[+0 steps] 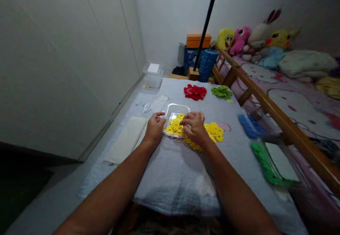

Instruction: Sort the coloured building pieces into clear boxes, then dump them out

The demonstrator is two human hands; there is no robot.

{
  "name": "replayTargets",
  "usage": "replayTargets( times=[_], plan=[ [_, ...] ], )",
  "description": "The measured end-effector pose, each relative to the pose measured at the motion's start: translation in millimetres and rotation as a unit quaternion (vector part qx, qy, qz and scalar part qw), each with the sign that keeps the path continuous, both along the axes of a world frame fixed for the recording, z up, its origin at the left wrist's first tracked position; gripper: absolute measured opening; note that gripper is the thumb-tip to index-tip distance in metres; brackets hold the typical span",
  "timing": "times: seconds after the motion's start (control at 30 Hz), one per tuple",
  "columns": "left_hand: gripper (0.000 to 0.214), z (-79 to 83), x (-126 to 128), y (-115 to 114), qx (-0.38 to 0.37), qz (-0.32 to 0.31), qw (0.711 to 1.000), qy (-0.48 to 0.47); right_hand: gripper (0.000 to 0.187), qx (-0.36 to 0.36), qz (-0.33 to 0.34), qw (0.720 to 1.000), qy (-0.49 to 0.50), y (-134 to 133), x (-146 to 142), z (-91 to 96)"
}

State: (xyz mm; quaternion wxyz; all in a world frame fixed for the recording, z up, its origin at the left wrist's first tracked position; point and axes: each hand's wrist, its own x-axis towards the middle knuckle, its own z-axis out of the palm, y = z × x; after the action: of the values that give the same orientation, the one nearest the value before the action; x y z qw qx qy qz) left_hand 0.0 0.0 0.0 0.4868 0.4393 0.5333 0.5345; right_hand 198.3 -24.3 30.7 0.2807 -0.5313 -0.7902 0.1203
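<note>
A clear plastic container (pixel 177 108) stands on the cloth-covered table with several yellow flower-shaped pieces (pixel 174 126) in its near part. At its left rim, the thumb and fingers of my left hand (pixel 155 126) are closed on the edge. Over the right side of the same container is my right hand (pixel 195 125), its fingers curled into a pinch. Whether a piece is between those fingertips is hidden. More yellow flower-shaped pieces (pixel 216 131) lie in a pile on the cloth, beneath and to the right of my right hand.
Red pieces (pixel 195 92) and light green pieces (pixel 222 92) lie in piles at the back. Clear boxes with blue pieces (pixel 251 125) and green pieces (pixel 268 166) sit along the right. White folded sheets (pixel 126 141) lie left; another clear box (pixel 153 75) stands far left. A wooden bed rail (pixel 255 90) borders the right.
</note>
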Motion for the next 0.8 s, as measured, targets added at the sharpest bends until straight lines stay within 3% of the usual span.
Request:
replayTargets(
  times=[0.33,0.53,0.63,0.8],
  plan=[
    [0.041,-1.4,1.1,1.8,0.003,0.007,1.000,-0.022,0.027,-0.053,0.063,0.994,-0.075,-7.1,-7.4,7.4],
    [0.040,-4.8,0.0,2.3,0.006,0.008,1.000,-0.020,0.027,-0.065,0.044,0.991,-0.105,-9.1,-10.9,9.2],
    [0.041,-4.6,0.2,1.8,0.001,0.004,1.000,-0.030,0.028,-0.039,0.022,0.995,-0.088,-7.8,-9.2,5.3],
    [0.041,-4.8,0.8,1.8,0.000,0.007,1.000,-0.025,0.032,0.023,-0.050,0.998,-0.041,4.2,20.1,-1.5]
  ],
)
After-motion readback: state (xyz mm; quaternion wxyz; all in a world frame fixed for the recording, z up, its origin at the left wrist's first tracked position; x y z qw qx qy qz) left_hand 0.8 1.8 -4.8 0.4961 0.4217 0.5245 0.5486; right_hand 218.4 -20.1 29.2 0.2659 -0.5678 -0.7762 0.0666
